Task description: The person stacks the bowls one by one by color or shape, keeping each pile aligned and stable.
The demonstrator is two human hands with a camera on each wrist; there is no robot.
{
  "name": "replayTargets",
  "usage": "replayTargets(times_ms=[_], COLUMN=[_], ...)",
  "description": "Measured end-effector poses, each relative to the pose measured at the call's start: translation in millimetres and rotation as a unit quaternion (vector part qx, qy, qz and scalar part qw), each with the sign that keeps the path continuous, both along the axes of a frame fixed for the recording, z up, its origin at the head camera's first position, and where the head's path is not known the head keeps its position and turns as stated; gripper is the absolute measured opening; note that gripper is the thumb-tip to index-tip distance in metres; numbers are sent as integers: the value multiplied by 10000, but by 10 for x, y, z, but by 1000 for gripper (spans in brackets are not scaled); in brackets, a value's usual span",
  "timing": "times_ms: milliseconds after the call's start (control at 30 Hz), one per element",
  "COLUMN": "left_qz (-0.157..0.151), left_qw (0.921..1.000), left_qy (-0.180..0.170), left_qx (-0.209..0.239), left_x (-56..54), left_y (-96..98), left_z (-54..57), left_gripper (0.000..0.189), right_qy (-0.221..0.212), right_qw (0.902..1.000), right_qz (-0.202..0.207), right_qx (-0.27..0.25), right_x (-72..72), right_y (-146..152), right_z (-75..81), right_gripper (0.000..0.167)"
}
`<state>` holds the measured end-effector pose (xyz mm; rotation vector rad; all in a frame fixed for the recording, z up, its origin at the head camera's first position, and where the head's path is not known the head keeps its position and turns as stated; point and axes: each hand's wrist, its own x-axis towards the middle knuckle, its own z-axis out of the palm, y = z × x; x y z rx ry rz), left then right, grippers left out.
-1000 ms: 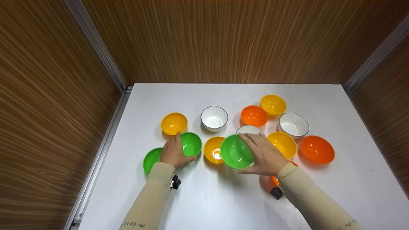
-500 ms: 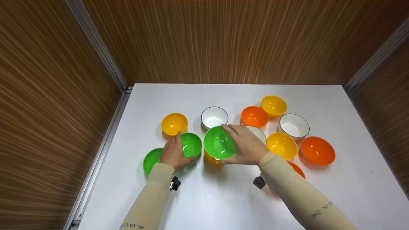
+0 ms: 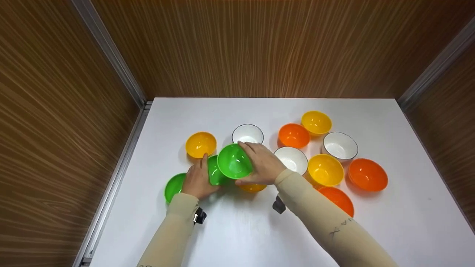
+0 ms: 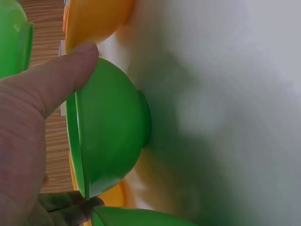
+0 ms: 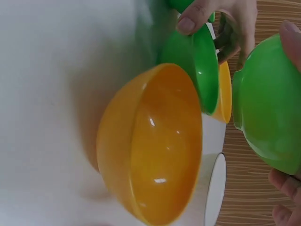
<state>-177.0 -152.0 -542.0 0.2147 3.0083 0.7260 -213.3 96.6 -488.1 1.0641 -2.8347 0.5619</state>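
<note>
In the head view my right hand holds a green bowl by its side, raised off the table with its mouth tipped toward the camera. My left hand grips the rim of a second green bowl, which stands on the table. The left wrist view has the thumb on one side of this bowl and fingertips at the other. The raised bowl overlaps it in the head view; the right wrist view shows them apart. A yellow bowl lies mostly hidden below my right hand.
A third green bowl stands left of my left hand, a yellow bowl behind it. White bowls, orange bowls and more yellow bowls spread to the right on the white table. Wood-grain walls enclose it.
My right hand has carried its green bowl leftward, past the yellow bowl to the edge of the left hand's bowl. My left hand stays on its bowl.
</note>
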Motion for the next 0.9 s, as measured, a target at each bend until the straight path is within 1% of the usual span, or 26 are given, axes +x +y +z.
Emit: replayTargets(times_ms=[167,300,433,700,767,900], left_qz=[-31,-22,-20,29,34,68], left_qw=[10000,9999,9999,10000,10000,9999], left_qy=[64,77,46,-40,-32,24], left_qx=[41,95,105,-26,-42,-97], left_x=[29,52,67,92,102,117], left_y=[-55,-98,-134,-203,-218,-243], left_z=[5,14,27,34,29,25], left_gripper=[127,126,122,123,122,120], right_qy=[-184,-255,-358,-809,-819,-700], right_qw=[9997,9996,9993,9961,9960,9967], right_qz=[-162,-106,-36,-203,-192,-97], right_qx=[-37,-58,32,280,305,396], right_x=[-17,-31,-41,-23,-15,8], right_y=[-169,-321,-448,-592,-604,-619], right_z=[-76,-116,-163,-246,-269,-313], right_gripper=[117,118,118,121,120,118])
